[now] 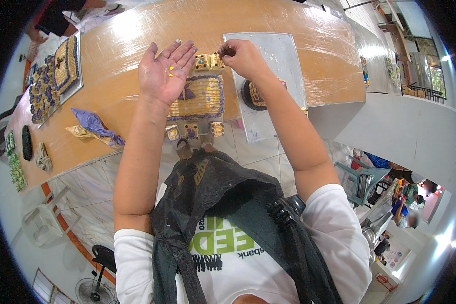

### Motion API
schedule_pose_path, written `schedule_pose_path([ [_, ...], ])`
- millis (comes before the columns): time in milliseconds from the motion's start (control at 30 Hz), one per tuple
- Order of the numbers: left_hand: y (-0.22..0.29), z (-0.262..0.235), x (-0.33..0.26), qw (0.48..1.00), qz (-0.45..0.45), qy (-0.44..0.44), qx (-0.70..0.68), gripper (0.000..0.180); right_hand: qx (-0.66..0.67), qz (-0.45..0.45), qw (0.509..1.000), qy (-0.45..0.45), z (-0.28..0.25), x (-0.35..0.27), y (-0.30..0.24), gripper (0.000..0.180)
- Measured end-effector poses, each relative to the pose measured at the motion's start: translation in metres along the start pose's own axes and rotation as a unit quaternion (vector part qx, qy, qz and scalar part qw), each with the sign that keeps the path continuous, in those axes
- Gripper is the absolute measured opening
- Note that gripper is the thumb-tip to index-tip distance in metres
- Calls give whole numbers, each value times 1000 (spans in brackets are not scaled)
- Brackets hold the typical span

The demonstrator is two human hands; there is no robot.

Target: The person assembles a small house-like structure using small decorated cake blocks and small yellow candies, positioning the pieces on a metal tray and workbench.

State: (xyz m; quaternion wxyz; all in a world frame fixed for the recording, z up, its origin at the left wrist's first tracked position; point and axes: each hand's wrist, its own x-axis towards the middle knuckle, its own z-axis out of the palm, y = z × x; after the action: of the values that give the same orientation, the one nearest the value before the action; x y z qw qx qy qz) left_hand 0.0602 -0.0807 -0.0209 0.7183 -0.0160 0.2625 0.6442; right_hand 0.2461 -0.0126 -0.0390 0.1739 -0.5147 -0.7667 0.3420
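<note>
My left hand [159,80] is palm up with its fingers stretched out. A few tiny yellow and whitish sprinkles [172,69] lie on the palm. My right hand [245,58] has its fingertips pinched beside the small cream-coloured cake pieces [202,62] at the far side; whatever is in the pinch is too small to make out. Between my forearms sits a rectangular cake [207,96] with cream icing, purple edging and coloured dots, partly covered by my left hand. Several small decorated cake pieces [191,130] line its near side.
A large board [283,53] on the right bears a small cake on a dark round stand [248,95], partly behind my right forearm. Purple and cream piping bags [93,125] lie on the left. Another cake [68,63] with purple-topped cupcakes [41,91] stands at far left.
</note>
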Motion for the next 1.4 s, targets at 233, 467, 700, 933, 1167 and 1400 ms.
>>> schedule_pose_path([
  [233, 0, -4, 1, 1000, -1, -7, 3, 60, -14, -8, 1000, 8, 1, 1, -3, 22],
  [467, 1, 2, -4, 1000, 2, -26, -2, 58, 92, -7, 996, 8, 1, 9, 14, 25],
  [700, 3, 4, -13, 996, -21, -88, -13, 57, 427, 45, 903, -4, -22, -14, -8, 27],
  [933, -80, 31, -52, 986, -162, -7, -47, 47, 606, 115, 786, 38, -69, -104, -16, 23],
  [1167, -148, 13, -102, 938, -344, -43, -23, 52, 554, 137, 812, 122, -80, -142, 1, 23],
  [1400, -111, -8, -117, 966, -255, -10, -28, 52, 294, 56, 951, 79, -23, -30, 9, 21],
])
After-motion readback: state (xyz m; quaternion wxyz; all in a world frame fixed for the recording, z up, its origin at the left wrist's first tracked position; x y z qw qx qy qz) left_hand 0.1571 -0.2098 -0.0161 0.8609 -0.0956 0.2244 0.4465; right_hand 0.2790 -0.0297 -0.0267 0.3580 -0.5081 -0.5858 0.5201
